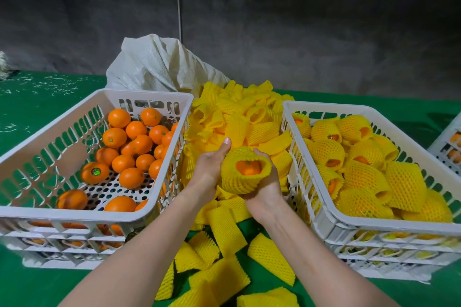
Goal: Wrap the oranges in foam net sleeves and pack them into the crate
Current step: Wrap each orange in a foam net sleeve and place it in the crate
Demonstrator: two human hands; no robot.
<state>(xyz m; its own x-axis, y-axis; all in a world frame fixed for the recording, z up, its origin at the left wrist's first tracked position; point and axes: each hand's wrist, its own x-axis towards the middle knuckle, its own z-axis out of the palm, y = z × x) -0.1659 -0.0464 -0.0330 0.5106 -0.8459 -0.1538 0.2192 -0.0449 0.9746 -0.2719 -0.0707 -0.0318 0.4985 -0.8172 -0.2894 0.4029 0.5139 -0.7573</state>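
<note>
Between two white crates I hold an orange in a yellow foam net sleeve (243,174); the fruit shows through the sleeve's open end. My right hand (265,192) cups the wrapped orange from below and the right. My left hand (210,168) rests against its left side, thumb pointing up. The left crate (74,217) holds several bare oranges (132,147). In the right crate (349,225) lie several sleeved oranges (361,172). A pile of empty yellow sleeves (239,117) lies between the crates and spills toward me.
A white woven sack (159,65) slumps behind the sleeve pile. Both crates sit stacked on other crates on a green table cover (37,112). Part of another crate (449,147) shows at the far right edge. A dark wall stands behind the table.
</note>
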